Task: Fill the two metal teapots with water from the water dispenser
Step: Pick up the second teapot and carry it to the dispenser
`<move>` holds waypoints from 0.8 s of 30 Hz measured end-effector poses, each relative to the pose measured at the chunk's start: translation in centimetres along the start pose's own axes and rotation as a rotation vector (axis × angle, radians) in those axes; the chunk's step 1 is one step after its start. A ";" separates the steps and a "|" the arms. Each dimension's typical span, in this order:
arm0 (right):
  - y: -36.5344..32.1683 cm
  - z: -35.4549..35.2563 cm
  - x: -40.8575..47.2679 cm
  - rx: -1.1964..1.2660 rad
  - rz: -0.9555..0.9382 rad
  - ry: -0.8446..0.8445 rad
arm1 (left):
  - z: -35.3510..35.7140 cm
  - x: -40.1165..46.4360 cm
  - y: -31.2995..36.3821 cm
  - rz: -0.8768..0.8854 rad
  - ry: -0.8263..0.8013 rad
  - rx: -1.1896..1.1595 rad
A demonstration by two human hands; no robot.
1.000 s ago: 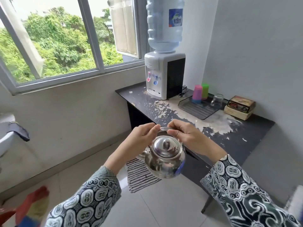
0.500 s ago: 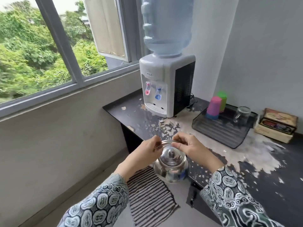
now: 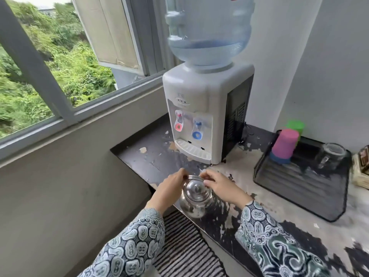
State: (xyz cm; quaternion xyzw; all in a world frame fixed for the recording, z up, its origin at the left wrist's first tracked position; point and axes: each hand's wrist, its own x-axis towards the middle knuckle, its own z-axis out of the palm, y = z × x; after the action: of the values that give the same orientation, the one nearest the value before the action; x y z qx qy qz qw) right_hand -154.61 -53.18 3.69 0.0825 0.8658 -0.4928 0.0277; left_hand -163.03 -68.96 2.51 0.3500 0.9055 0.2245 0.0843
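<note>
A shiny metal teapot [image 3: 196, 198] with its lid on hangs over the near edge of the black table [image 3: 151, 156]. My left hand [image 3: 169, 190] and my right hand [image 3: 221, 188] both pinch its thin wire handle from either side. Straight behind it stands the white water dispenser [image 3: 199, 108] with a red tap [image 3: 179, 122], a blue tap [image 3: 197, 130] and a drip tray [image 3: 192, 149]. A large blue water bottle [image 3: 209, 31] sits on top. Only one teapot is in view.
A black ribbed tray [image 3: 299, 188] on the right holds stacked pink and green cups [image 3: 285, 144] and a glass jar [image 3: 331, 154]. A box [image 3: 361, 168] lies at the far right. A striped mat [image 3: 185, 248] lies on the floor below. The window [image 3: 60, 76] is on the left.
I have walked closer to the dispenser, carrying the teapot forward in both hands. It now hangs over the table's near edge instead of over the floor.
</note>
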 end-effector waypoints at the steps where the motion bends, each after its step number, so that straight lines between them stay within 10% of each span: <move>1: 0.1 -0.1 1.3 0.003 0.004 -0.018 | -0.1 1.0 -0.7 0.000 0.002 0.015; 24: 1.5 4.1 11.5 -0.046 -0.001 0.198 | 0.3 11.1 -13.5 0.413 0.039 -0.025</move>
State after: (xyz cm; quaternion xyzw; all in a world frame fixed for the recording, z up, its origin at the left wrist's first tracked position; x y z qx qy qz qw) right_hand -165.78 -54.67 -1.16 0.1300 0.8754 -0.4622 -0.0564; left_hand -179.20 -70.20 -4.00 0.5227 0.8131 0.2550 0.0234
